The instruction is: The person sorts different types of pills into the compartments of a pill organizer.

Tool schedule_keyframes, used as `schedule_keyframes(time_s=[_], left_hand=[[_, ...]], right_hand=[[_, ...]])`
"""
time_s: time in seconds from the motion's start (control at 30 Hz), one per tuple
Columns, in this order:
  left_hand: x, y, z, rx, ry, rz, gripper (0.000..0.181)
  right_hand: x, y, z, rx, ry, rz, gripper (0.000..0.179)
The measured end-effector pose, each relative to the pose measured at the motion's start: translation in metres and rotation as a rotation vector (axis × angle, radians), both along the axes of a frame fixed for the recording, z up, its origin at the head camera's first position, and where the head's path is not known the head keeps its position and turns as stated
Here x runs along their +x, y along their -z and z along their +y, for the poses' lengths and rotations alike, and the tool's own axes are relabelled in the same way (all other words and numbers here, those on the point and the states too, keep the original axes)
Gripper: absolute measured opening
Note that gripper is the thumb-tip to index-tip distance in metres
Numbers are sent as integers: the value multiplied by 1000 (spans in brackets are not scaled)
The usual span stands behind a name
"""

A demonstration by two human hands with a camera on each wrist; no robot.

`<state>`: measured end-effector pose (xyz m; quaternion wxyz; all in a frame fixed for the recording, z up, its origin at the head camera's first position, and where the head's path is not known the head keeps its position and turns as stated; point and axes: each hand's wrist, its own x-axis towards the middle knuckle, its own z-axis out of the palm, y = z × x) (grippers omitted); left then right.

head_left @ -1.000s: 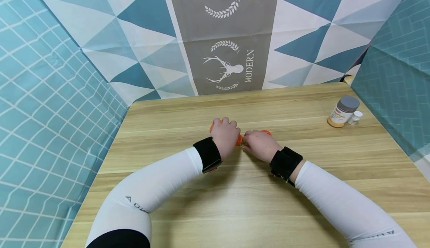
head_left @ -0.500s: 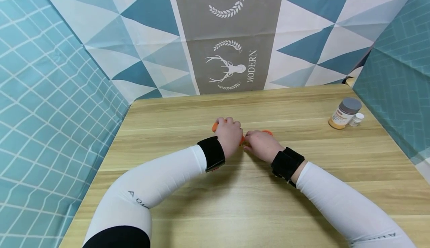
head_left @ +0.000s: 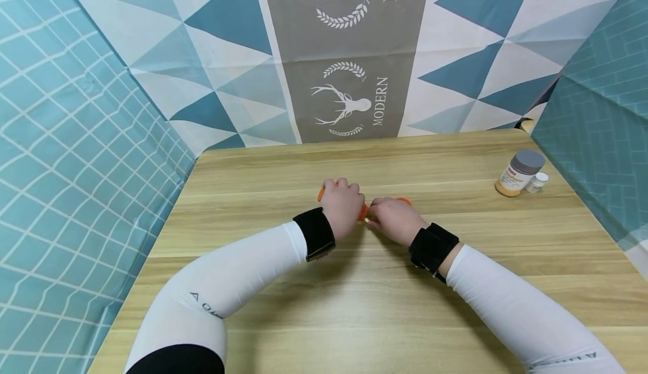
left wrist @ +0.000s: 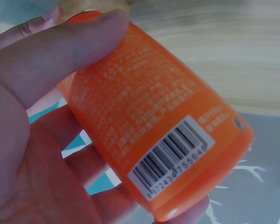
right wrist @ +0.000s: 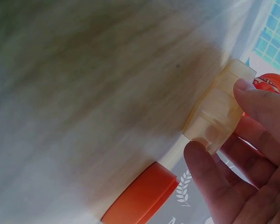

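My left hand (head_left: pixel 343 208) grips an orange bottle (left wrist: pixel 153 116) with white print and a barcode, tilted, its thumb along the near side. The bottle's mouth end (right wrist: pixel 271 84) faces my right hand (head_left: pixel 397 220). Between thumb and fingertips, the right hand pinches a small translucent yellowish piece (right wrist: pixel 219 105) with divided hollows, close to the bottle's mouth. Whether the piece touches the bottle I cannot tell. Just beyond the right hand, an orange round lid (right wrist: pixel 140 196) lies on the table, partly hidden by that hand in the head view.
A jar with a grey lid (head_left: pixel 520 172) stands at the right back of the wooden table (head_left: pixel 344 318), a small white-capped bottle (head_left: pixel 537 182) beside it. Patterned cloth (head_left: pixel 349 53) hangs behind the table's far edge, and tiled-print cloth (head_left: pixel 76 166) borders the left.
The left hand with the orange bottle swung slightly right, then back a little left. The right hand stays nearly in place, still pinching the translucent piece. The head view shifted slightly.
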<state>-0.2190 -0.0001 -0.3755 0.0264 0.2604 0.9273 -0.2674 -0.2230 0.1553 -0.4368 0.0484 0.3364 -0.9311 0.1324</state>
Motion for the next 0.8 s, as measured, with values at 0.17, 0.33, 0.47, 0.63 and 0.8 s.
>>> schedule_keyframes(time_s=[0.17,0.33,0.47,0.63,0.8], left_hand=[[0,4,-12,93,1,-7,31],[-1,13,-26,238,-10,-6,36],[-1,21,-39,384,-12,-17,46],[0,30,-52,515,-14,-34,49],[0,38,-61,615,-16,-32,51]], right_hand=[[0,-1,-1,12,-7,8,12],[0,-1,-1,20,-6,0,17],[1,-2,-2,17,0,-29,24],[2,-3,-2,12,14,-59,26],[2,-2,-2,7,16,-78,26]])
